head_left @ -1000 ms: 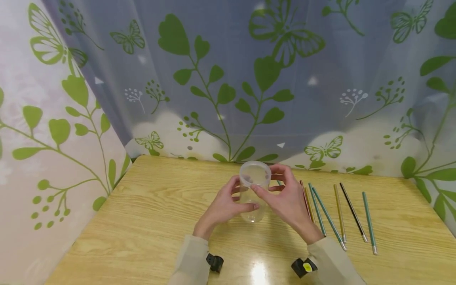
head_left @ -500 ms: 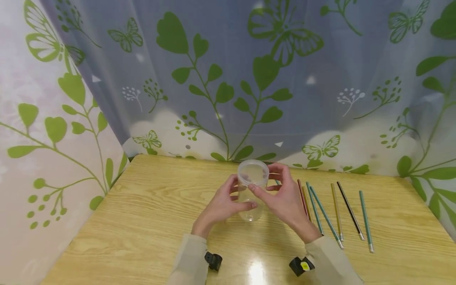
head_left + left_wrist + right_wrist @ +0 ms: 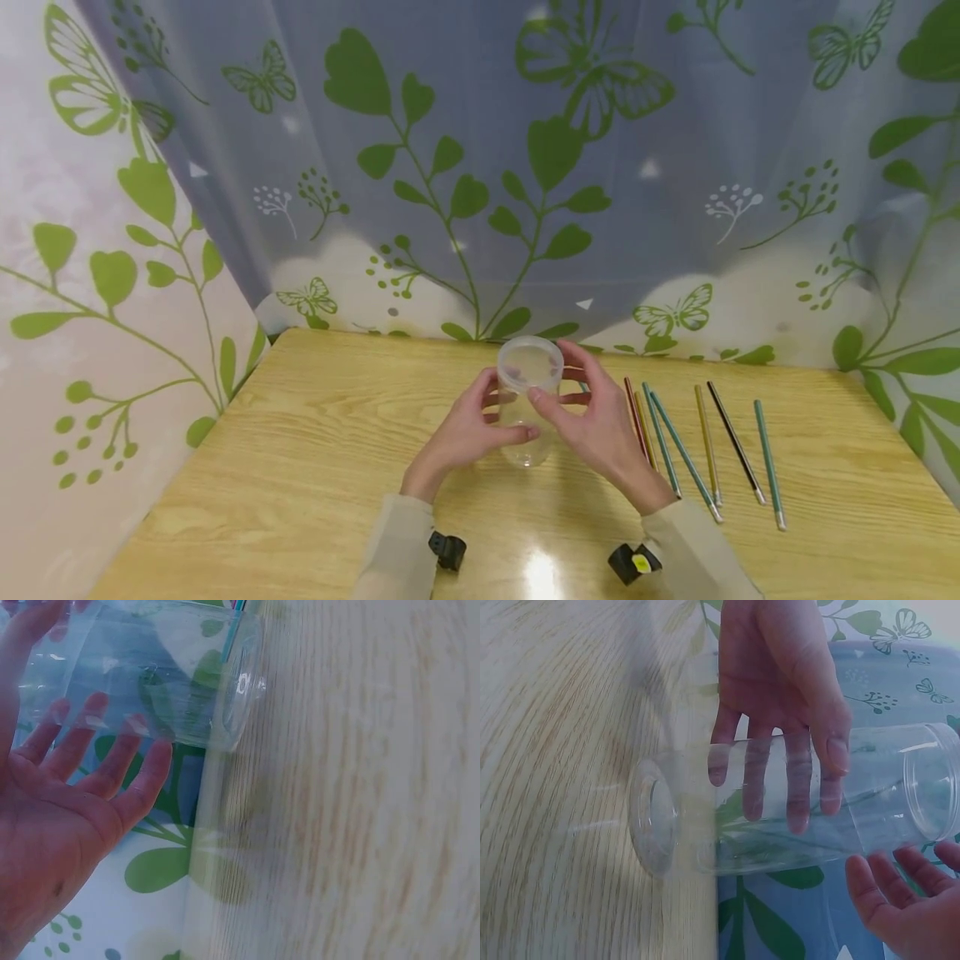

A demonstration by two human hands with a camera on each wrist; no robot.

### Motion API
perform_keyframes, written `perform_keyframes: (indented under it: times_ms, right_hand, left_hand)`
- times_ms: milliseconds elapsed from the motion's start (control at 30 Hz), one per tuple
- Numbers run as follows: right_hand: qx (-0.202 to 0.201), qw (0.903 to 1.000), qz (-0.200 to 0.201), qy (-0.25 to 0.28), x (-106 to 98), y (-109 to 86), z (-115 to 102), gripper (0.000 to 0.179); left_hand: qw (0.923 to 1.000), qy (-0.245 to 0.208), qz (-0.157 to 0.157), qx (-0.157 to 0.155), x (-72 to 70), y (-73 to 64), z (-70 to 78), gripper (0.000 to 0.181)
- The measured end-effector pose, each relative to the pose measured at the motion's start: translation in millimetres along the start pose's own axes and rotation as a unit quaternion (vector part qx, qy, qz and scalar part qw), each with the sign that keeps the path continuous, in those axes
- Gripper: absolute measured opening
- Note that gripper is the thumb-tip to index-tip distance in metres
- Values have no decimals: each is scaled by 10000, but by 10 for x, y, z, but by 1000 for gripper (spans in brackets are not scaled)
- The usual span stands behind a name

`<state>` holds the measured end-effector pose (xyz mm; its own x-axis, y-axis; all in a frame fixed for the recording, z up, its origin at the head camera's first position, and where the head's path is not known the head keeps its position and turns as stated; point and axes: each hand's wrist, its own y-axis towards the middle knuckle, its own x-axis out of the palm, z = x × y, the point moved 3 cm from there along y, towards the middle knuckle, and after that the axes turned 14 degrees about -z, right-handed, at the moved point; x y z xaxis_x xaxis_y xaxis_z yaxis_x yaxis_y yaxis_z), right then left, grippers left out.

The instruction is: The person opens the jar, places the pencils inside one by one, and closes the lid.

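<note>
The jar is looking like clear plastic — smooth, glossy and catching pale streaks of light. The bench is showing wood grain under a shiny finish. Behind, the curtain is hanging as softly creased cloth; the sleeves are appearing matt fabric — the pencils, smooth.

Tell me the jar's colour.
The jar is clear and colourless, best seen in the right wrist view.
</note>
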<state>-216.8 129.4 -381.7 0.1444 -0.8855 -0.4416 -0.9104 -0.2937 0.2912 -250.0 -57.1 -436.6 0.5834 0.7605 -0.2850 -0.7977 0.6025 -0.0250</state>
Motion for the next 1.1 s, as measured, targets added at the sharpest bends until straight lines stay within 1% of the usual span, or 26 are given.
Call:
perform_keyframes:
  times_ms: [133, 200, 267, 367, 500, 600, 733, 867, 967, 1100]
  right_hand:
    - [273, 9996, 59, -3, 3, 8, -9, 64]
    - [303, 9995, 91, -5, 3, 10, -11, 63]
    - [218, 9997, 92, -16, 1, 10, -7, 61]
    - [-20, 10000, 53, -42, -3, 5, -9, 57]
    - [-263, 9996, -26, -53, -10, -3, 1, 58]
    - [-208, 9998, -62, -37, -15, -12, 10, 63]
    - [61, 10000, 16, -4, -5, -9, 0, 70]
    - [224, 9997, 119, -60, 9, 1, -14, 68]
    - [147, 9998, 93, -99, 7, 5, -12, 63]
    - [-100, 9999, -12, -94, -7, -2, -1, 60]
  left_hand:
    - [10000, -23, -12, -3, 3, 5, 4, 74]
    - [10000, -23, -21, -11, 4, 4, 7, 74]
    - [10000, -25, -30, -7, 6, 3, 8, 74]
    - [10000, -33, -39, 15, 5, -3, 12, 74]
    - [10000, -42, -49, 53, 4, -10, 14, 75]
    - [10000, -27, -38, 56, 8, -10, 11, 75]
    - [10000, 16, -20, 39, 11, -1, 4, 75]
    - [10000, 32, -5, 47, 12, 1, -3, 74]
    - [10000, 33, -15, 47, 10, -4, -2, 74]
    - [10000, 21, -39, 54, 2, -9, 0, 75]
